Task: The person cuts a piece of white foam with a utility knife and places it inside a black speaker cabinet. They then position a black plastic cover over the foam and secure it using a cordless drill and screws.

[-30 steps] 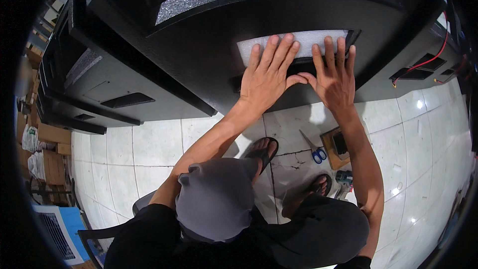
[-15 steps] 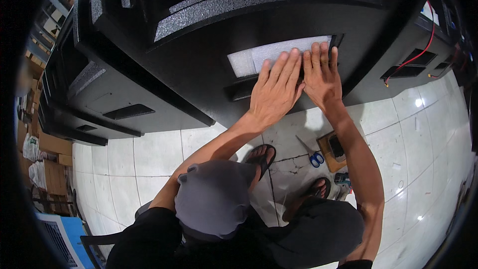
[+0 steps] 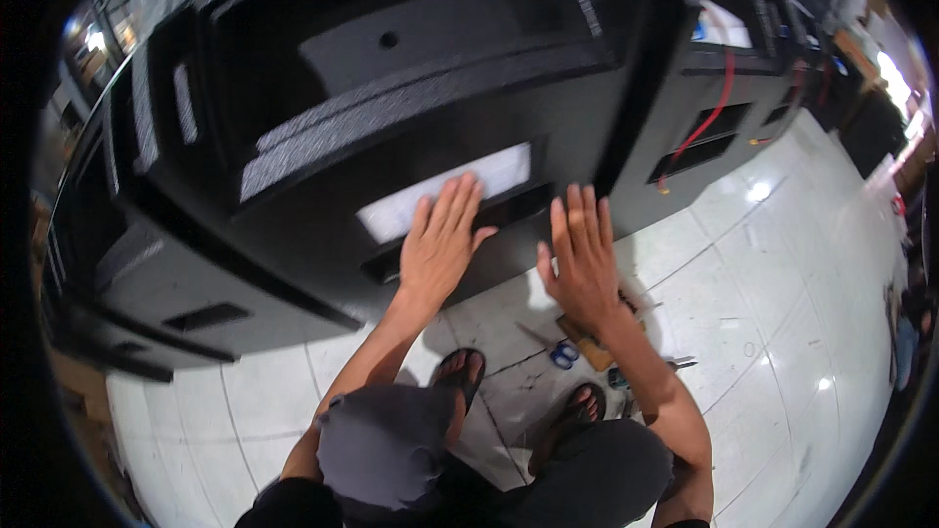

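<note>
The white foam [image 3: 403, 210] sits in the black cabinet [image 3: 313, 220], its long axis running near-left to far-right. The left hand [image 3: 440, 252] lies flat over it; the right hand [image 3: 584, 259], open, holds nothing.

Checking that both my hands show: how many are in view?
2: your left hand, fingers over the white strip on the black cabinet; your right hand, farther right, clear of the strip. Neither is hidden.

White, slanted rectangular strip [image 3: 502, 169] in black cabinet [image 3: 303, 235], partly hidden.
</note>
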{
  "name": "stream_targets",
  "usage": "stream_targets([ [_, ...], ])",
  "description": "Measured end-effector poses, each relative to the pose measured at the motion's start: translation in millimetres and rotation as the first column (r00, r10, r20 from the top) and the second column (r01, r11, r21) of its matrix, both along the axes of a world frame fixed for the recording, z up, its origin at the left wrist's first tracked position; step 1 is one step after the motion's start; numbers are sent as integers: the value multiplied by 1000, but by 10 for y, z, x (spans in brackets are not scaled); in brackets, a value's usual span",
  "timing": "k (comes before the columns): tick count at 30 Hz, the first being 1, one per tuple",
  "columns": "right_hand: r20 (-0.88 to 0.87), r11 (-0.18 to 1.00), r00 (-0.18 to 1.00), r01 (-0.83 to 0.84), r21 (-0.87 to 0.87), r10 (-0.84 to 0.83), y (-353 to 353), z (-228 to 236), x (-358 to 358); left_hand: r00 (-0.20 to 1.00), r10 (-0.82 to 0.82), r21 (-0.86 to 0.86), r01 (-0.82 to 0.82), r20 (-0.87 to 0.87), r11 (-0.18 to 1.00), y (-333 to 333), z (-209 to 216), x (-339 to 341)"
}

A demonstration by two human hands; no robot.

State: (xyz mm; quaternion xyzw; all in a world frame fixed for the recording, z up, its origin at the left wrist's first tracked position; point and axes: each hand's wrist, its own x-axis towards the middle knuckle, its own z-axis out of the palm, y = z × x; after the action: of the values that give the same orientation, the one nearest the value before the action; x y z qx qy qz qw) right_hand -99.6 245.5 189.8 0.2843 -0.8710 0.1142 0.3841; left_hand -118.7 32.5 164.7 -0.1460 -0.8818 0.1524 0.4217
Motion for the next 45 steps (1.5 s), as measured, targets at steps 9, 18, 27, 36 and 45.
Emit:
stream_targets([
  [9, 273, 963, 926, 270, 5, -261, 641, 20, 532, 990, 10, 33, -14, 138, 999, 18, -3, -11],
  [18, 818, 707, 371, 705, 61, -441, 1561, -1631, 2136, 993, -88, 45, 85, 77, 995, -64, 41, 7],
  [27, 816, 527, 46, 783, 329, -577, 1823, -2720, 3286, 989, -43, 94, 30, 139, 995, 30, 24, -2],
  [36, 747, 523, 196, 821, 230, -636, 1389, -2004, 3550, 993, -115, 79, 113, 15, 990, 36, 25, -36],
  [45, 713, 386, 297, 922, -40, -635, 1562, -1933, 3509, 994, -113, 21, 113, -16, 993, 4, 47, -2],
])
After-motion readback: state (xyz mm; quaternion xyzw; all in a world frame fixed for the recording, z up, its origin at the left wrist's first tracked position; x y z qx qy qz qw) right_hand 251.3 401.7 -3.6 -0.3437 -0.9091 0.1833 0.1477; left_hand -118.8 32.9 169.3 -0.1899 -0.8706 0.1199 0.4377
